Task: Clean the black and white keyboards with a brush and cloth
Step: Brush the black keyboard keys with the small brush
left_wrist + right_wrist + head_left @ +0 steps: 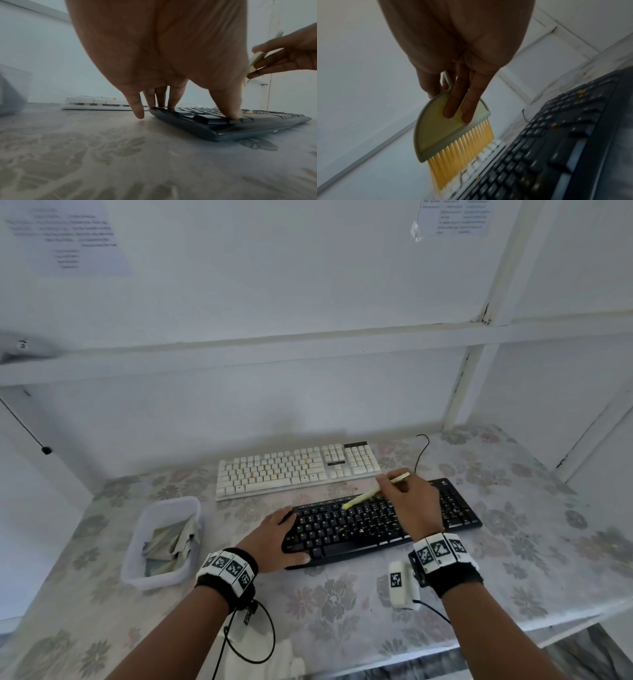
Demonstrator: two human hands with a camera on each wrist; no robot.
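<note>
A flowered worktop is seen. At its centre, the black keyboard is pressed at 9 o'clock by the flat left hand; the brush is gripped above it by the right hand. At 12 o'clock lies the white keyboard.
</note>
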